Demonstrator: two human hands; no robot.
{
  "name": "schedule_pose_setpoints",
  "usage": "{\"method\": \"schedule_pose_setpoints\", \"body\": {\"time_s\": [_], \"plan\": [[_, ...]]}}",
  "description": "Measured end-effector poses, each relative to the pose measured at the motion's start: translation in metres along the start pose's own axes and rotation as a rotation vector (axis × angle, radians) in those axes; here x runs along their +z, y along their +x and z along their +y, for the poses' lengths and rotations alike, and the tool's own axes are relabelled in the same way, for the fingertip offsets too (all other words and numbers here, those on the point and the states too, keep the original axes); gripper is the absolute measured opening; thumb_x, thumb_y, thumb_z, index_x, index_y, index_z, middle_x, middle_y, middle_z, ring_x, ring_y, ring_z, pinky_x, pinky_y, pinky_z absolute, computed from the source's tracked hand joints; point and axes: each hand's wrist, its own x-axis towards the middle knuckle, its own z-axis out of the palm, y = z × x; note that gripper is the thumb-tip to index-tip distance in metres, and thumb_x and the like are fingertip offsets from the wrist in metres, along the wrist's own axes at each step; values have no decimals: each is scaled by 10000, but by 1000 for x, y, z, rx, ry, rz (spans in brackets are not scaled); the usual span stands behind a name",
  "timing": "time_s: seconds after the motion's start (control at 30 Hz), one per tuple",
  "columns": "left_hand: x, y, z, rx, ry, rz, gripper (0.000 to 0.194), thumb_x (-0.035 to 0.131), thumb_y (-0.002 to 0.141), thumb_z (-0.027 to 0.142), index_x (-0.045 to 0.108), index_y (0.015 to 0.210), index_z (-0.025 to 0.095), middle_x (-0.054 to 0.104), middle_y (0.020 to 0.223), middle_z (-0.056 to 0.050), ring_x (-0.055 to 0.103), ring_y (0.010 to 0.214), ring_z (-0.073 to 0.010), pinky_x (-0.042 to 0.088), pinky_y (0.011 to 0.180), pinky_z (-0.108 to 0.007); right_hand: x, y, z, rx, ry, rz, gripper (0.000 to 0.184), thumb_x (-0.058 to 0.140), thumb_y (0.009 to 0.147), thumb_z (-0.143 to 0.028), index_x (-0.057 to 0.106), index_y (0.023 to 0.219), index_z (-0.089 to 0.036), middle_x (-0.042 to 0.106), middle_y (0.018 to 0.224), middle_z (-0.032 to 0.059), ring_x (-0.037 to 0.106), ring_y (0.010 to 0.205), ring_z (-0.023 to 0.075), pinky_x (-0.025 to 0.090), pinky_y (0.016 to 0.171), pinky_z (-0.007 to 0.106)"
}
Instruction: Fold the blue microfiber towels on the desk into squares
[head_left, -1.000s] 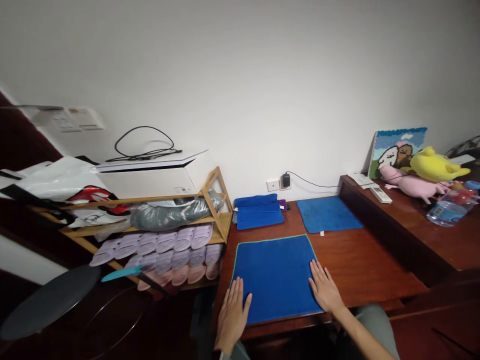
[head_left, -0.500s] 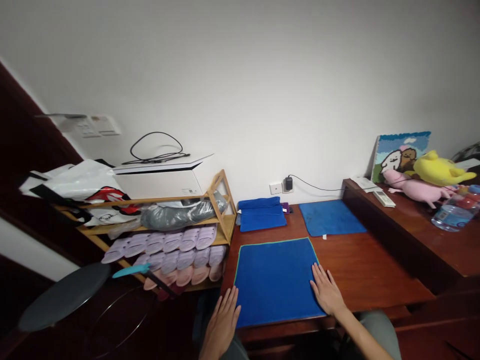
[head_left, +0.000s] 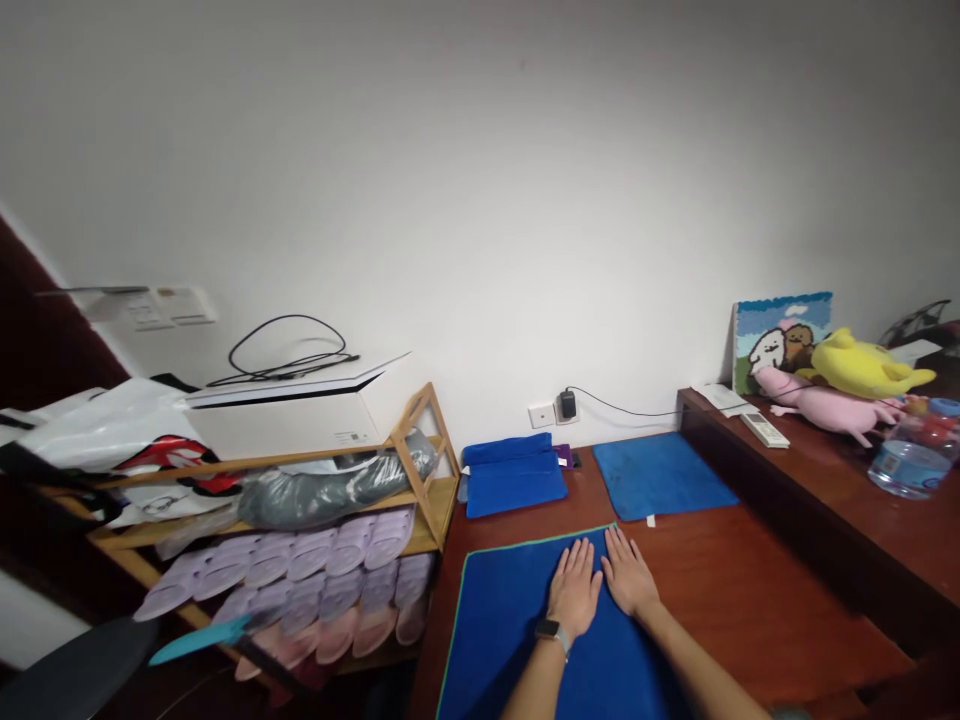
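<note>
A blue cloth [head_left: 499, 610] with a green-edged border lies spread flat on the brown wooden table [head_left: 720, 590]. My left hand [head_left: 574, 590], with a watch [head_left: 551, 630] on the wrist, rests palm down on the cloth near its far right part, fingers stretched out. Just to the right, my right hand [head_left: 628, 575] lies flat across the cloth's far right corner and edge, its fingers straight. Neither hand grips anything. Behind the hands are a folded blue cloth [head_left: 516, 480] on the left and a lighter blue cloth [head_left: 660, 475] lying flat on the right.
A wooden rack [head_left: 442, 500] with lilac slippers [head_left: 300, 555] and a white box [head_left: 292, 415] stands at left. On the raised surface at right are a remote [head_left: 765, 430], plush toys [head_left: 832, 405], a picture [head_left: 780, 340] and a water bottle [head_left: 911, 460]. A black plug [head_left: 568, 403] sits in the wall.
My left hand has moved from the cloth's near left edge to its far right part. My right hand has slid forward along the right edge to the far corner. The view has tilted upward.
</note>
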Motion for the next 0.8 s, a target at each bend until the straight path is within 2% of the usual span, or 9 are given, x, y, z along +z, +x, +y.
{"method": "schedule_pose_setpoints", "body": {"time_s": [0.1, 0.2, 0.33, 0.43, 0.5, 0.57, 0.7, 0.8], "plan": [[10, -7, -32, -57, 32, -26, 631, 176, 1089, 494, 299, 1643, 217, 328, 1692, -69, 272, 1579, -242, 270, 1297, -509, 11, 0, 6, 0, 24, 22, 682, 185, 1049, -434, 250, 1650, -118, 194, 1720, 71, 146, 1606, 201, 115, 1309, 427], [-2, -36, -92, -166, 97, -12, 628, 197, 1085, 505, 293, 1645, 236, 325, 1692, -62, 271, 1579, -254, 263, 1292, -537, 9, -2, 7, 5, 32, 32, 691, 182, 1052, -455, 227, 1654, -119, 173, 1725, 62, 133, 1608, 196, 108, 1311, 419], [-22, -87, -184, -327, 182, 10, 630, 229, 1082, 467, 304, 1640, 185, 322, 1693, -87, 282, 1574, -260, 274, 1284, -528, 6, -3, 6, 15, 26, 20, 690, 168, 1055, -459, 213, 1658, -125, 168, 1727, 55, 121, 1610, 189, 93, 1311, 410], [-24, -114, -225, -361, 194, 30, 628, 227, 1084, 453, 289, 1644, 178, 332, 1690, -89, 294, 1570, -248, 302, 1275, -497, 9, -3, 7, 16, 12, 25, 689, 183, 1053, -453, 222, 1657, -126, 178, 1726, 61, 123, 1610, 196, 98, 1311, 417], [-23, -121, -231, -358, 197, 49, 614, 234, 1084, 439, 290, 1645, 195, 346, 1685, -89, 309, 1564, -243, 312, 1269, -493, 11, -4, 8, 17, -4, 22, 689, 194, 1050, -439, 230, 1655, -112, 185, 1725, 68, 128, 1610, 203, 106, 1311, 421], [-26, -121, -225, -348, 199, 69, 600, 250, 1083, 425, 315, 1637, 206, 367, 1675, -94, 336, 1552, -246, 323, 1262, -499, 10, -3, 7, 16, -17, 19, 687, 196, 1048, -426, 243, 1651, -100, 197, 1723, 76, 136, 1608, 210, 116, 1309, 423], [-54, -119, -196, -303, 213, 146, 560, 299, 1075, 376, 444, 1577, 174, 445, 1633, -123, 418, 1509, -264, 369, 1240, -502, -4, -4, -1, 20, -16, 11, 669, 219, 1044, -401, 295, 1642, -111, 243, 1711, 101, 182, 1599, 232, 160, 1300, 457], [-77, -141, -169, -191, 210, 224, 506, 347, 1073, 367, 540, 1517, 220, 528, 1587, -91, 493, 1464, -255, 431, 1210, -475, -19, -26, -10, 5, 13, 74, 642, 258, 1039, -390, 367, 1622, -144, 281, 1704, 102, 222, 1590, 247, 188, 1294, 491]]}}
